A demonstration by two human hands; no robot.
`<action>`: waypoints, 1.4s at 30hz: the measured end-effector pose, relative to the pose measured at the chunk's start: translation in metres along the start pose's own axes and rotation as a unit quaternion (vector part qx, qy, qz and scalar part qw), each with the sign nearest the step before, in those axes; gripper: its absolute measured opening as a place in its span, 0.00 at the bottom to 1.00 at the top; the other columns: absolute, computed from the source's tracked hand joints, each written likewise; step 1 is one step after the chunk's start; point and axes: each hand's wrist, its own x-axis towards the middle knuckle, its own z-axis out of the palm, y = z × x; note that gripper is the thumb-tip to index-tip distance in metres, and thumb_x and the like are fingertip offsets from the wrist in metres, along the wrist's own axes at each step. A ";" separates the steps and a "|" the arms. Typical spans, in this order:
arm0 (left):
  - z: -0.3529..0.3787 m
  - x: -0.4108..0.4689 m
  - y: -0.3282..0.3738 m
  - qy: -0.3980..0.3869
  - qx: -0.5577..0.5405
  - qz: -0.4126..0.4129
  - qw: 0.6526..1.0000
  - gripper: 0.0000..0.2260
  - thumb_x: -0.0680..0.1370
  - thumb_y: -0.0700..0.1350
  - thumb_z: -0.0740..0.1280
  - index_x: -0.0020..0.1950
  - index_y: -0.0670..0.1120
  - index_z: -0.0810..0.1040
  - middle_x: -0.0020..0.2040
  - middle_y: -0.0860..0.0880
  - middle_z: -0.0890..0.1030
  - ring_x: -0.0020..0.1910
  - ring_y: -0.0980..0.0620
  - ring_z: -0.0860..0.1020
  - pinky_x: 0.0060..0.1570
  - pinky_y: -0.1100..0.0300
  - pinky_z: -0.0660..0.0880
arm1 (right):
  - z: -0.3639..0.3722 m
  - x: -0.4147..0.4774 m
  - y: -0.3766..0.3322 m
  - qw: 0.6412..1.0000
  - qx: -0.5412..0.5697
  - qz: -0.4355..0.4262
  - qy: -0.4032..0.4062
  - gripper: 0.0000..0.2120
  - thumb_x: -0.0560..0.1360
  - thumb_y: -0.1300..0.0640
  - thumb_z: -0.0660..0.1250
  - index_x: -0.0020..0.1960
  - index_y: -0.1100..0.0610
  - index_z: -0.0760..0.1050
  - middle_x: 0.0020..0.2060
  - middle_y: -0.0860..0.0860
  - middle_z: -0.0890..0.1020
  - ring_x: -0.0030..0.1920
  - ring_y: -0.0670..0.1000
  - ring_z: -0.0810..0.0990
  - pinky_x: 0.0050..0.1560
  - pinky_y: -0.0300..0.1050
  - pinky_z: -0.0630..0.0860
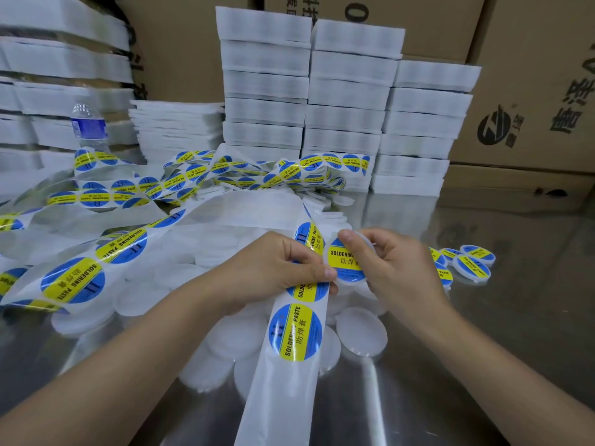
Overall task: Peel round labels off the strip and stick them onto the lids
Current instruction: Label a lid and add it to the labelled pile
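A round white plastic lid (347, 278) bearing a blue-and-yellow round label (344, 257) printed "SOLDERING" sits in the right grip (396, 265), which is curled round its rim with the thumb on the upper edge and the fingers under the lower edge. Just left of it, the left grip (283, 268) pinches the long white backing strip (280, 397); its thumb tip meets the lid's left edge, so the two grips nearly touch. The strip runs from the near edge of the view up through the left grip. One more blue-and-yellow label (295, 332) lies on it just below that grip, and another shows partly above the lid. Under and around both grips lie loose, bare white round lids (362, 331) on the shiny metal surface (483, 349). To the right of the right grip, a small cluster of labelled lids (471, 265) rests on the surface. Left of and beyond the left grip, the rest of the label strip lies in loose tangled loops (193, 178). Farther back stand stacks of white wrapped packs (347, 101), a clear water bottle (88, 123) and brown cardboard boxes (531, 91).
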 end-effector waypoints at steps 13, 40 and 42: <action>0.001 0.002 -0.001 0.015 -0.027 -0.011 0.999 0.06 0.70 0.49 0.71 0.38 0.49 0.86 0.41 0.49 0.86 0.40 0.57 0.82 0.43 0.68 0.77 | -0.003 0.003 0.004 0.999 -0.008 -0.028 0.022 0.27 0.75 0.42 0.60 0.29 0.63 0.73 0.17 0.57 0.72 0.18 0.47 0.69 0.24 0.35 0.66; -0.002 0.004 0.000 0.060 -0.059 -0.019 0.996 0.12 0.72 0.36 0.71 0.50 0.52 0.82 0.46 0.55 0.86 0.43 0.58 0.84 0.36 0.69 0.77 | -0.065 0.053 0.065 0.867 -0.460 0.193 0.011 0.19 0.69 0.38 0.65 0.48 0.53 0.75 0.45 0.54 0.79 0.47 0.57 0.74 0.49 0.48 0.62; -0.001 0.004 -0.001 0.055 -0.059 -0.015 0.997 0.14 0.72 0.35 0.72 0.51 0.52 0.82 0.46 0.55 0.86 0.44 0.58 0.84 0.38 0.68 0.77 | -0.061 0.052 0.075 0.848 -0.486 0.210 -0.013 0.22 0.68 0.34 0.64 0.48 0.52 0.76 0.48 0.53 0.80 0.52 0.56 0.75 0.48 0.47 0.61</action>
